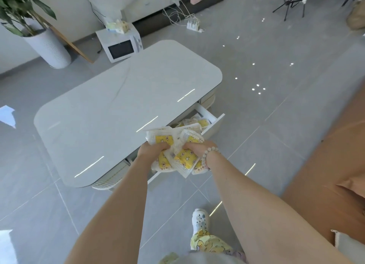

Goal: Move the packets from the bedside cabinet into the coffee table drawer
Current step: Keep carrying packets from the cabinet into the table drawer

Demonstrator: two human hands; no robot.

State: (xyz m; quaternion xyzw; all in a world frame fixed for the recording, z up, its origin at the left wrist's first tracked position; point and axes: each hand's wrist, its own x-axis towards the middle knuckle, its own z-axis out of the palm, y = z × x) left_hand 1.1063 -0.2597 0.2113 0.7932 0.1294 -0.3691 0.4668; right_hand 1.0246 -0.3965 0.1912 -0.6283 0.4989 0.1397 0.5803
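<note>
Both arms reach forward and down. The left grip and right grip are closed from either side on one loose bundle of packets, clear wrappers with yellow star-print contents, fingers curled into the stack. Neither grip is free. The two-sided hold looks chosen to keep the slippery, splayed wrappers from fanning out; several corners already stick out above and below the fingers. The bundle hangs over the open coffee table drawer, which is pulled out from the near long side of the table toward the person. More packets of the same kind already lie at its far end, so the transfer is judged partly done. The bedside cabinet is not in view. The pale worktop overhangs the drawer's inner half, so only the outer strip, between the worktop edge and the white drawer front, is open from above. A drop should be made close to the front panel, low enough that wrappers do not glance off the worktop edge or spill over the front onto the tiled floor. Room to move is good: bare tiles lie around the table, a brown sofa stands to the right, well apart from the drawer, and the person's shoe is short of the drawer front.
</note>
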